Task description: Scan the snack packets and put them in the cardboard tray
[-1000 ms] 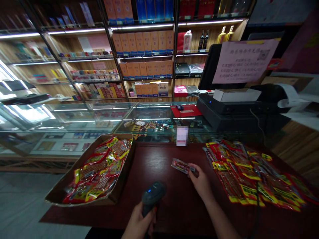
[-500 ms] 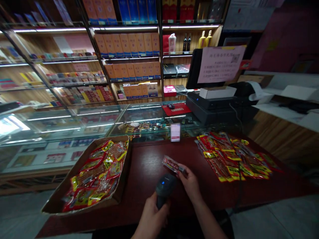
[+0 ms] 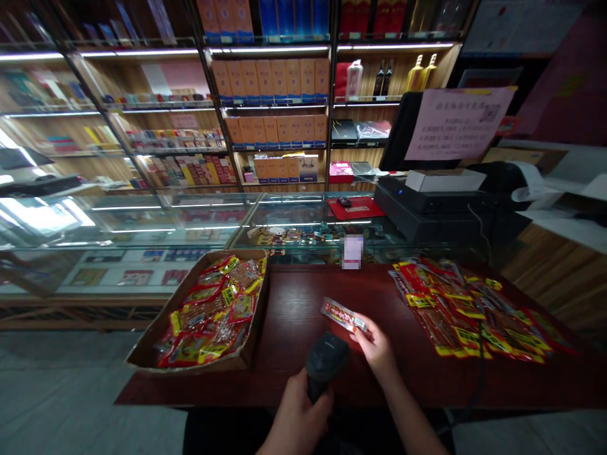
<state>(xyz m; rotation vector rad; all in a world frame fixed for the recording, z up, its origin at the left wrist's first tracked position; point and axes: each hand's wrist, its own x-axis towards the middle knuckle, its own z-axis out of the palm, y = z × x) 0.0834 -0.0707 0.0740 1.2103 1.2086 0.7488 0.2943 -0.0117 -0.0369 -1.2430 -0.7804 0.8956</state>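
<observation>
My left hand (image 3: 306,407) is closed round the handle of a dark barcode scanner (image 3: 327,357), whose head points forward and up. My right hand (image 3: 377,346) pinches one end of a narrow clear-and-red snack packet (image 3: 342,314), held just above the dark red table (image 3: 298,291) beyond the scanner. To the left stands an open cardboard box (image 3: 258,335) filled with red and yellow snack packets (image 3: 208,316). A spread-out pile of similar packets (image 3: 455,309) lies on the table to the right of my right hand.
A glass display counter (image 3: 199,218) runs behind the table. On it are a mouse (image 3: 344,202) on a red mat (image 3: 370,208), and a dark till with a monitor (image 3: 398,136) at the right. Shelves of boxed goods (image 3: 270,82) line the back. A cable (image 3: 481,360) crosses the right pile.
The view has swung left, so everything appears further right. A blue light on the scanner head no longer shows, and the snack packet looks brighter. Both hands keep their holds.
</observation>
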